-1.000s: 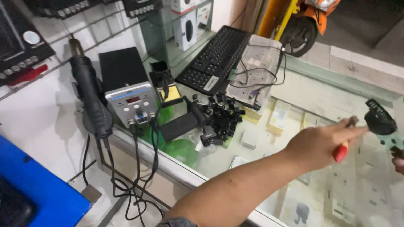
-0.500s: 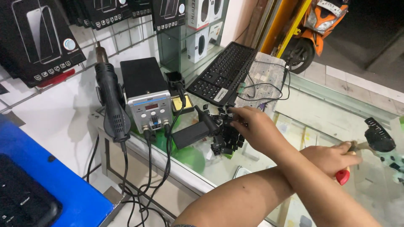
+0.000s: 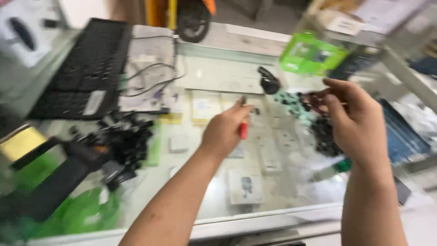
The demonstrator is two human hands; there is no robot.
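Observation:
The view is blurred by motion. My left hand (image 3: 225, 130) reaches over the glass counter (image 3: 282, 209), closed around a thin tool with a red handle (image 3: 244, 130) that points away from me. My right hand (image 3: 353, 123) is raised at the right. Its thumb and fingers pinch a small dark part (image 3: 315, 98), which is too blurred to make out. Below that hand lies a heap of small dark parts (image 3: 325, 136). A black fob-like object (image 3: 269, 82) rests just beyond the two hands.
A pile of small black parts (image 3: 127, 141) and a black handle-shaped tool (image 3: 54, 182) lie at the left, over something green. A black keyboard (image 3: 86, 68) and loose cables (image 3: 150, 82) are at the back left. A green box (image 3: 309, 54) stands at the back right.
My right hand has come away from the black parts pile at the left and swung to the right, pinching a small part. The camera has turned right, and the left hand still holds the red-handled tool.

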